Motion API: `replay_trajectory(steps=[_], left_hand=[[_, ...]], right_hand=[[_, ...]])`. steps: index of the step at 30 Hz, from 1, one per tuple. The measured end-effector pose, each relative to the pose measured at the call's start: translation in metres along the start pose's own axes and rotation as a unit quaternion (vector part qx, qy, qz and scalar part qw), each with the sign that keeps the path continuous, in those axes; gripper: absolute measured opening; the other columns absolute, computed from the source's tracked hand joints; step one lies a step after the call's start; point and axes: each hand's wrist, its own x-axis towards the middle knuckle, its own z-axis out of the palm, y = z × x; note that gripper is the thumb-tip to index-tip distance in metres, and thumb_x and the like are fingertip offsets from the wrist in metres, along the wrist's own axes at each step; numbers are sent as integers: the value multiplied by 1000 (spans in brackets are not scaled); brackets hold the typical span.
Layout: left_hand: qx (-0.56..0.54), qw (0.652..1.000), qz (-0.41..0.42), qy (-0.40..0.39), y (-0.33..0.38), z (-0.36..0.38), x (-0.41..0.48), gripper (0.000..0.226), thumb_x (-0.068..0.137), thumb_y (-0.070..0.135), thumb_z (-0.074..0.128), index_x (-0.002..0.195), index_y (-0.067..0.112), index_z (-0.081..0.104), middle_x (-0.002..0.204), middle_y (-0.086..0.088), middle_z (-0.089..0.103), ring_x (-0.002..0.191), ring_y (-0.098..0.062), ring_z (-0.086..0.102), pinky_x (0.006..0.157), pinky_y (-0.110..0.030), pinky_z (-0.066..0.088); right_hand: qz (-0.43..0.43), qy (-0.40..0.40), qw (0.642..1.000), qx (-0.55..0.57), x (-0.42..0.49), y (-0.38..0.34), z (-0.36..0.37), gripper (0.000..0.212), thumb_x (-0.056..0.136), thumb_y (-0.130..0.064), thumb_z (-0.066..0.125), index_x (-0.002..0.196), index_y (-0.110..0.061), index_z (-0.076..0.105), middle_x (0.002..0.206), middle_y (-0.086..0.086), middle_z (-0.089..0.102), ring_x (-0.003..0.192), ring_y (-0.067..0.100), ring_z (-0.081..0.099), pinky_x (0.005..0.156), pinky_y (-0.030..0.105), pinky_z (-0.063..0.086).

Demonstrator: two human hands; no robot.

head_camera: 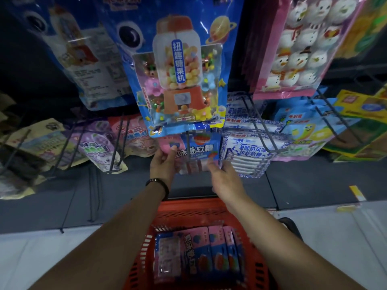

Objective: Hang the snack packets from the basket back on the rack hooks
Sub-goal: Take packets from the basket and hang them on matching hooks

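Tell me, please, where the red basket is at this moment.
In the head view, the red basket is at the bottom centre, between the person's forearms, with pink and blue snack packets inside it.

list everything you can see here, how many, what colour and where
held packet: one, pink and blue, in front of the rack, just below the gumball bag
basket packets: at least four, pink and blue, standing in the basket
basket: one, red, below the arms
gumball bag: one in front, blue, hanging top centre
snowman packets: a stack, pink, hanging top right
blue-and-white packets: a stack, on a hook right of the held packet
purple packet: one, left of centre
yellow packets: several, far right
wristband: one, black, left wrist
left hand: pinches the held packet's left edge
right hand: holds its lower right corner
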Motion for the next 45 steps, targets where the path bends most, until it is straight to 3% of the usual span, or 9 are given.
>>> replay_trajectory(steps=[6,13,22,28,31,36,38,41,45], left_hand=[[2,1000,-7,-6,14,4,12,35,102,30,67,126,5,66,98,-10,69,89,-29,66,82,-49,56],[76,997,-21,4,24,-1,10,27,91,54,72,102,30,65,101,-2,74,90,-23,74,85,-47,64],[170,977,-103,-76,18,-53,-64,17,103,15,63,86,15,63,74,-6,61,54,-17,60,50,-25,48],[471,816,4,-337,11,-121,-140,6,99,26,68,99,26,73,93,13,74,80,9,64,77,-10,47],[531,759,13,-376,-1,-136,-159,6,98,34,66,103,34,70,106,17,74,98,1,67,89,-21,53],[636,638,-8,-434,-20,-121,-163,33,102,41,59,126,19,67,124,-3,70,118,-24,65,96,-30,50],[649,611,-14,-454,-19,-116,-163,41,106,41,54,136,14,62,133,-9,65,125,-30,61,100,-32,48],[644,598,-24,-477,-21,-117,-156,47,109,37,48,150,13,50,153,-8,51,137,-28,52,109,-31,42],[658,586,-36,-472,-20,-117,-143,44,109,39,46,145,16,56,147,-6,59,132,-26,56,100,-27,43]], right_hand=[[-21,-59,994,-85,1,4,2,36,102,-58,50,81,-31,41,83,-10,45,93,21,51,71,33,42],[-21,-110,978,-175,-12,9,-1,59,105,-56,51,143,-11,56,146,10,61,134,28,57,103,34,42],[80,-254,948,-172,-61,14,4,36,107,-42,56,102,-10,72,97,10,79,71,20,74,62,28,57],[98,-302,866,-386,-86,61,12,32,103,-43,58,96,-16,74,93,7,76,81,26,72,66,32,53],[132,-283,842,-440,-84,103,10,37,103,-35,59,70,-23,73,78,5,68,75,26,67,62,30,44],[154,-237,815,-506,-86,141,11,34,101,-27,61,127,-8,72,130,21,69,116,30,67,84,32,48],[145,-223,826,-497,-88,156,18,41,97,-29,73,129,-2,72,128,24,71,107,26,69,75,33,47],[214,-164,894,-359,-62,224,27,32,63,-39,99,66,-18,75,66,8,71,65,26,73,50,25,50],[225,-95,928,-282,-54,283,51,36,94,-22,76,68,-16,52,69,15,46,69,25,52,65,41,55]])
